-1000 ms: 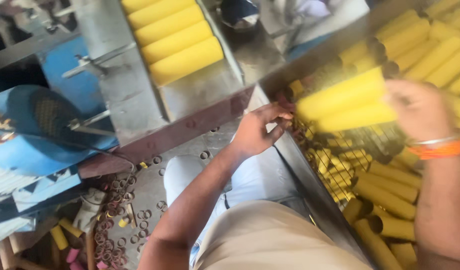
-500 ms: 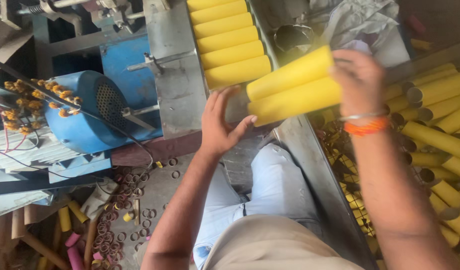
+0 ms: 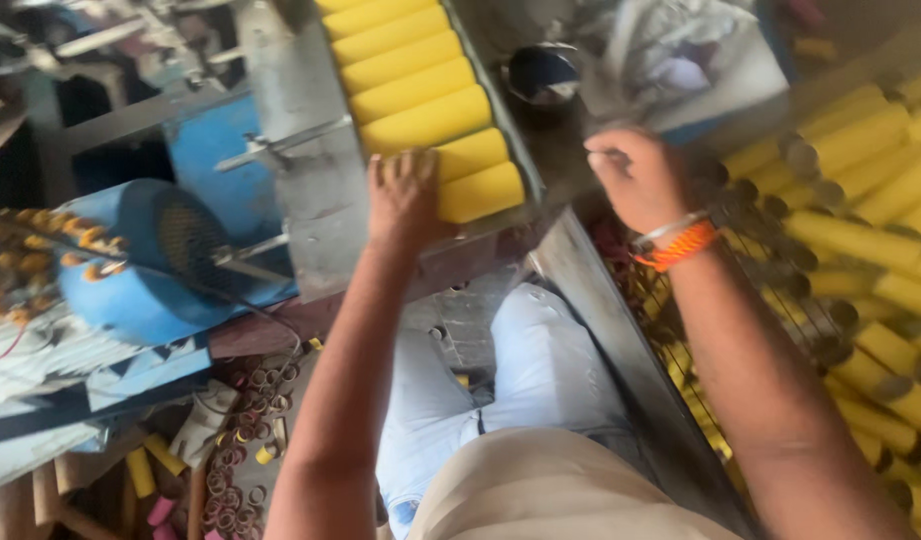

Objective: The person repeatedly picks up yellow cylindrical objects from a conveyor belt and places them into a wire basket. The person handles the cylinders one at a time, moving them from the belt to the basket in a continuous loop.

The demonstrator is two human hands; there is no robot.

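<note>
Cluttered workshop, blue motor (image 3: 140, 265) far left of grip. Left hand (image 3: 405, 200) flat, fingers spread, pressing the nearest yellow tubes (image 3: 475, 175) in metal tray (image 3: 300, 190), not clasping. Right hand (image 3: 640, 180) loosely curled, empty, beside tray; loose tube pile (image 3: 870, 200) further right.

Dusty floor (image 3: 170, 470) (ring-littered) beside blue motor (image 3: 130, 265).

Layout, head view: tubes in tray ahead, tube pile to the right

Row of tubes (image 3: 420, 85) lies in metal tray (image 3: 300, 200); left hand (image 3: 405, 195) rests on nearest tubes. Motor (image 3: 145, 265) left of tray. Right hand (image 3: 640, 180) right of tray, pot (image 3: 542, 75) behind it. Tube pile (image 3: 860, 230) far right; rings (image 3: 245, 450) on floor lower left
</note>
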